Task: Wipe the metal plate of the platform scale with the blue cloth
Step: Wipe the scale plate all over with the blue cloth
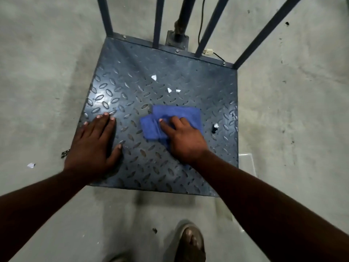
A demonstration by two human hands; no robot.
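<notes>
The platform scale's dark blue metal plate [132, 69] has a raised diamond tread and lies on the floor below me. A folded blue cloth [177, 112] rests on the plate's middle right. My right hand [184, 138] presses down on the cloth's near part, fingers curled into the fabric. My left hand [94, 142] lies flat on the plate's left edge, fingers spread, holding nothing. A few white paper scraps [154, 77] lie on the plate beyond the cloth.
A small dark cap-like object [215, 128] stands on the plate right of the cloth. Blue guard bars [158, 21] and the scale's column [182, 19] rise at the plate's far edge, with a black cable [219, 56]. Grey concrete floor surrounds it; my foot [190, 242] stands below.
</notes>
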